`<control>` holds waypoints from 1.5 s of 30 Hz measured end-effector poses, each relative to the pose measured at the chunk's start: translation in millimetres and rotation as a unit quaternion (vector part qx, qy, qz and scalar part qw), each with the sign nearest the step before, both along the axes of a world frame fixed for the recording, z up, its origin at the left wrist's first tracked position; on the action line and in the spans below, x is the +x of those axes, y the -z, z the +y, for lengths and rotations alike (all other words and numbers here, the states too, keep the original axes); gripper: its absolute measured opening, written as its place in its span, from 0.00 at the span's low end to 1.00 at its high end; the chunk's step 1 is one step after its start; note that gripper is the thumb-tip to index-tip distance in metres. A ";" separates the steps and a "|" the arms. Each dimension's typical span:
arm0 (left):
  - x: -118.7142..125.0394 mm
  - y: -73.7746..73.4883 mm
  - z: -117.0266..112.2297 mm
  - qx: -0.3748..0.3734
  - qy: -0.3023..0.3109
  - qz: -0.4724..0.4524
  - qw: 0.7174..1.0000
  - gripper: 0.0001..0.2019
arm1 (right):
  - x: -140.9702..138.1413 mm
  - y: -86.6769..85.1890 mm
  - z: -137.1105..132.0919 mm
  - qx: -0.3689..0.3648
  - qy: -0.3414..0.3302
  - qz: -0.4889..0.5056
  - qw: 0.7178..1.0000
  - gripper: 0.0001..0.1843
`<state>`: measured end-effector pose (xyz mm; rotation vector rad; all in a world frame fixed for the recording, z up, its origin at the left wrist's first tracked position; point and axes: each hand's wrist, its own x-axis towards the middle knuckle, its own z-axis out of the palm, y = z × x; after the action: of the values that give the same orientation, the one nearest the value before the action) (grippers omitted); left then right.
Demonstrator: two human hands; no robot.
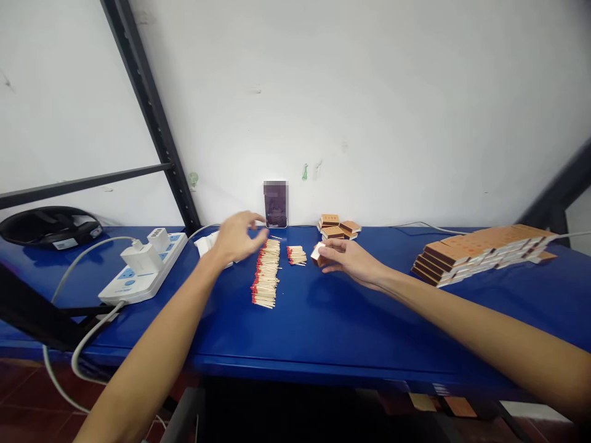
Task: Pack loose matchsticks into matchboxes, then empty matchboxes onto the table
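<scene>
My right hand [346,259] grips a small matchbox [318,253] just above the blue table [351,332]; a pale side of the box shows. Over the far end of a long row of red-tipped matches [266,274] hovers my left hand [240,237], fingers apart and slightly blurred, holding nothing I can see. A smaller bunch of matches [296,255] lies between the row and the matchbox. White pieces [205,244] lie partly hidden behind my left hand.
Several matchboxes [339,227] are piled near the wall, and long stacks of matchboxes [480,251] stand on the right. A phone [276,204] leans on the wall. At left are a white power strip [145,267], cables and a black headset [50,227] beside a metal post [152,111].
</scene>
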<state>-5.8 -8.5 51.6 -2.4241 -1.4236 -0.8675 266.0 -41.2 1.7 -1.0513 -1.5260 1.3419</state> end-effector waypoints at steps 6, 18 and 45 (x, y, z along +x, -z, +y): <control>63.7 -1.3 -27.3 -0.131 0.286 0.029 0.949 0.23 | -16.3 -3.5 2.0 -0.029 0.025 0.094 0.995 0.18; 65.3 -2.3 4.9 -0.080 0.290 -0.031 0.953 0.18 | -3.6 -11.0 3.4 -0.021 0.108 0.183 0.977 0.16; 63.1 1.2 -7.3 -0.004 0.310 -0.037 0.950 0.20 | -5.5 -25.2 -2.0 0.039 -0.099 0.152 0.983 0.16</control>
<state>57.3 -15.8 50.4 -2.9163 -0.6608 -1.0740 260.5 -43.2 26.9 -0.6245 -1.4649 1.4886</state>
